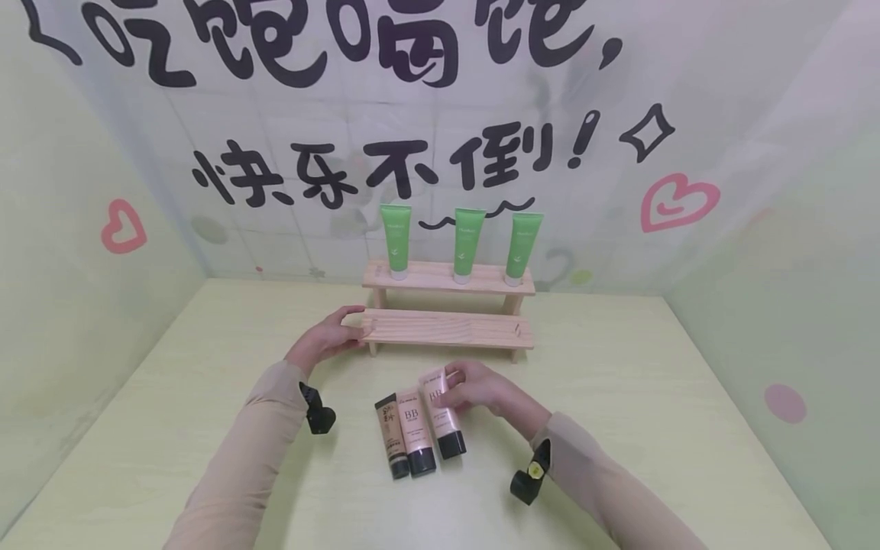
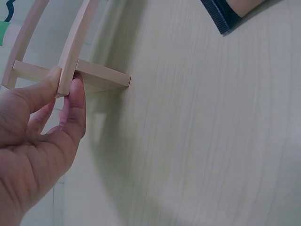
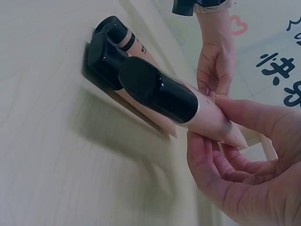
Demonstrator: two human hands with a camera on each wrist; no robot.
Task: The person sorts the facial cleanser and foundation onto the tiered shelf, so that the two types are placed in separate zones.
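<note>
A two-tier wooden rack [image 1: 447, 328] stands at the back of the table. My left hand [image 1: 334, 334] pinches the left end of its lower shelf; in the left wrist view the thumb lies on top and fingers beneath the board [image 2: 70, 52]. My right hand [image 1: 474, 386] grips a pink BB cream tube [image 1: 447, 428] by its upper part, black cap toward me. The right wrist view shows that tube [image 3: 207, 113] raised off the table. Left of it lie a second pink BB cream tube [image 1: 415, 428] and a tan tube with a black cap [image 1: 392, 435], side by side.
Three green tubes, one at the left [image 1: 396, 241], one in the middle [image 1: 467, 244] and one at the right [image 1: 524, 248], stand upright on the upper shelf [image 1: 426, 273]. Behind the rack is a wall sheet [image 1: 289, 221] with black lettering.
</note>
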